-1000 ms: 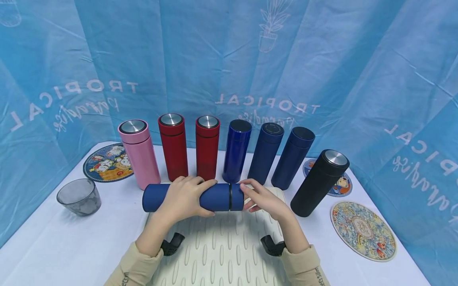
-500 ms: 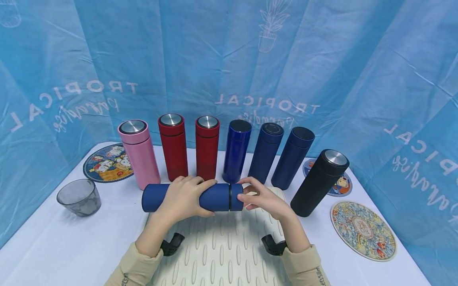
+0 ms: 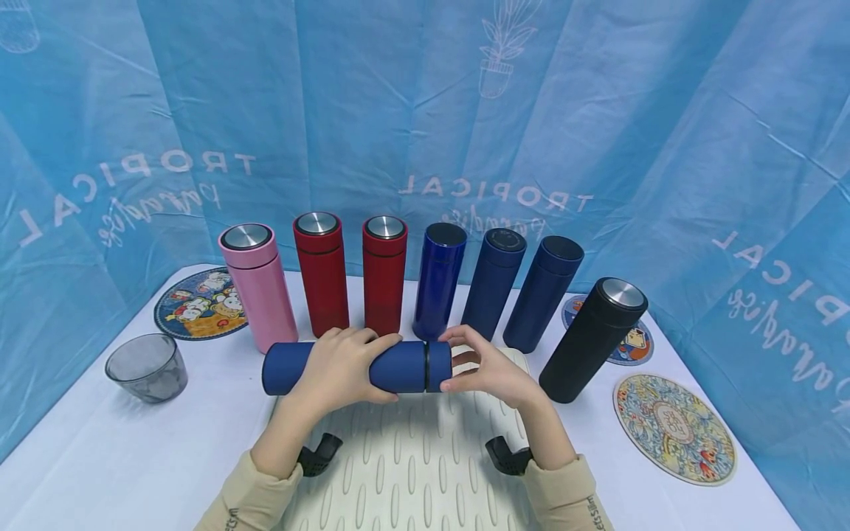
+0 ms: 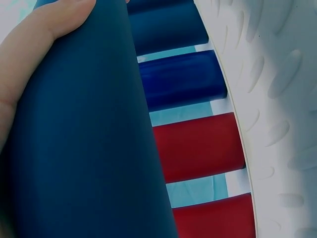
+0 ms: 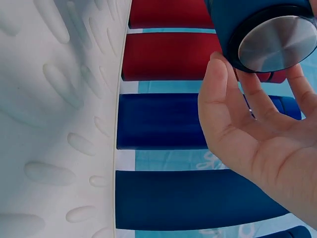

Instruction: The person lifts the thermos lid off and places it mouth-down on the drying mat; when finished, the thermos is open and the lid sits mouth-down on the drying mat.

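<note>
A blue thermos bottle (image 3: 405, 367) lies sideways in the air above the pale ribbed mat (image 3: 412, 472). My left hand (image 3: 341, 369) grips its body from above, fingers over the far side and thumb on the near side. In the left wrist view the bottle (image 4: 94, 124) fills the left half, with a fingertip on it. My right hand (image 3: 488, 372) pinches the bottle's lid (image 3: 439, 366) at the right end, thumb near and fingers on the far side. Seen from the right wrist, the lid's end is a silver metal disc (image 5: 277, 44). A dark seam separates lid and body.
Behind stand a pink bottle (image 3: 262, 295), two red bottles (image 3: 325, 287), several blue bottles (image 3: 434, 295) and a black bottle (image 3: 587, 346) at right. A grey glass cup (image 3: 149, 369) is at left. Round patterned mats (image 3: 674, 428) lie on both sides.
My right thumb has slid down the lid's end toward its near edge, and the fingers have spread round to the far side. The left hand and the bottle have hardly moved.
</note>
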A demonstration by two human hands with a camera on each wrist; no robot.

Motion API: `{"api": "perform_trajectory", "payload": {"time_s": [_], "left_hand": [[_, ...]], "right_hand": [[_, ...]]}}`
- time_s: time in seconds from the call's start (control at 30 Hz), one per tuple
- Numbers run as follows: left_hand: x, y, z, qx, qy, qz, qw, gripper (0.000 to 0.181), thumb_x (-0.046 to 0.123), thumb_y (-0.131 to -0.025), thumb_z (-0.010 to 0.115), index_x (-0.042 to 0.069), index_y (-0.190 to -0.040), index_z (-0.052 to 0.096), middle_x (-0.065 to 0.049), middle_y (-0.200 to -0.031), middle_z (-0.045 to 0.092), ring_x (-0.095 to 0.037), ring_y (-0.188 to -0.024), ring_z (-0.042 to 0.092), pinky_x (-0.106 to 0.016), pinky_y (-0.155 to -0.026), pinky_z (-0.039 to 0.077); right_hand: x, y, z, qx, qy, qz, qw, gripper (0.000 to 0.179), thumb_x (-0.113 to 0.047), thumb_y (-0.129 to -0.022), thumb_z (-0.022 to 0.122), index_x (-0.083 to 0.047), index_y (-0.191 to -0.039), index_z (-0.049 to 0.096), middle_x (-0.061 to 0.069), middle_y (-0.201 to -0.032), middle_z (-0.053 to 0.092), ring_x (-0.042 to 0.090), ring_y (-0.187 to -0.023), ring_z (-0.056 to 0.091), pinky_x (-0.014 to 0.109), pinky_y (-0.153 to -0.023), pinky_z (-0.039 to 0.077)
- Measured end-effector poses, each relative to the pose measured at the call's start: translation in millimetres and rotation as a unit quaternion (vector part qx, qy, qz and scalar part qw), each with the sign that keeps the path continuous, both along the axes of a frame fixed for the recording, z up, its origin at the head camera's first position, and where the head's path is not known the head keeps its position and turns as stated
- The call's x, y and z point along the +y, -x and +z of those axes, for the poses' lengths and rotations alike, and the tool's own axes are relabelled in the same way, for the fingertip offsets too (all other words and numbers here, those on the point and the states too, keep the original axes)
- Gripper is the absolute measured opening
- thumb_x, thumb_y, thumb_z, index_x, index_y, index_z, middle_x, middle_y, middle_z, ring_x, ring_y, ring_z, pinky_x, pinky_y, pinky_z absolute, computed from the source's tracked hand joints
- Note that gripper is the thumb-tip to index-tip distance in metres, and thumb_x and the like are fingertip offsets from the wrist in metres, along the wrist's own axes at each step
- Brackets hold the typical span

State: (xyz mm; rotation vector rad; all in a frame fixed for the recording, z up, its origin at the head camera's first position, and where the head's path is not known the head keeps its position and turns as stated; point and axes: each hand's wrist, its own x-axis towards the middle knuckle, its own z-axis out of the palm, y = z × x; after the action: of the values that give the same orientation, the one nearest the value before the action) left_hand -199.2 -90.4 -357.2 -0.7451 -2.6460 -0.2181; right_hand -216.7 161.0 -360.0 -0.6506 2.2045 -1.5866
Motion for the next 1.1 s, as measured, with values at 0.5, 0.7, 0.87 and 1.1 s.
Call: {"api": "perform_trajectory", "payload": {"time_s": [0.5,0.7,0.87,1.1], "left_hand": [[-0.3,0.3,0.4,-0.007,-0.002,-0.001,1.0000,0.080,0.059,-0.052,0.079,0.024,-0.121,0.060,-0.005,-0.098,0.065,-0.024,-0.087,0.061,-0.043,-0.079,0.047],[-0.3,0.2,0.9,0.000,-0.007,-0.007,1.0000,0.080,0.057,-0.051,0.081,0.023,-0.120,0.061,-0.005,-0.096,0.065,-0.023,-0.085,0.061,-0.043,-0.078,0.047],[-0.4,-0.3,1.1,0.003,-0.002,-0.006,1.0000,0.080,0.058,-0.051,0.080,0.023,-0.120,0.061,-0.004,-0.095,0.065,-0.023,-0.084,0.061,-0.042,-0.078,0.047],[-0.4,-0.6,1.6,-0.005,-0.002,-0.003,1.0000,0.080,0.059,-0.051,0.080,0.023,-0.121,0.061,-0.005,-0.097,0.065,-0.023,-0.086,0.060,-0.043,-0.078,0.047]], "right_hand": [[0.8,-0.5,-0.5,-0.031,-0.010,0.001,0.9995,0.072,-0.028,-0.085,0.066,-0.023,-0.142,0.023,0.016,-0.139,0.027,0.035,-0.118,0.043,0.045,-0.088,0.048],[-0.9,1.0,1.0,-0.078,-0.055,-0.053,0.9940,0.057,-0.049,-0.094,0.041,-0.010,-0.135,0.032,0.020,-0.115,0.053,0.030,-0.089,0.062,0.040,-0.076,0.053],[-3.2,-0.1,2.3,-0.093,-0.073,-0.059,0.9912,0.054,-0.047,-0.094,0.043,-0.005,-0.127,0.039,0.016,-0.096,0.062,0.024,-0.076,0.067,0.038,-0.072,0.053],[-0.6,1.6,-0.6,-0.089,-0.053,-0.042,0.9938,0.056,-0.042,-0.092,0.051,-0.007,-0.132,0.034,0.016,-0.104,0.062,0.027,-0.079,0.065,0.034,-0.076,0.052]]}}
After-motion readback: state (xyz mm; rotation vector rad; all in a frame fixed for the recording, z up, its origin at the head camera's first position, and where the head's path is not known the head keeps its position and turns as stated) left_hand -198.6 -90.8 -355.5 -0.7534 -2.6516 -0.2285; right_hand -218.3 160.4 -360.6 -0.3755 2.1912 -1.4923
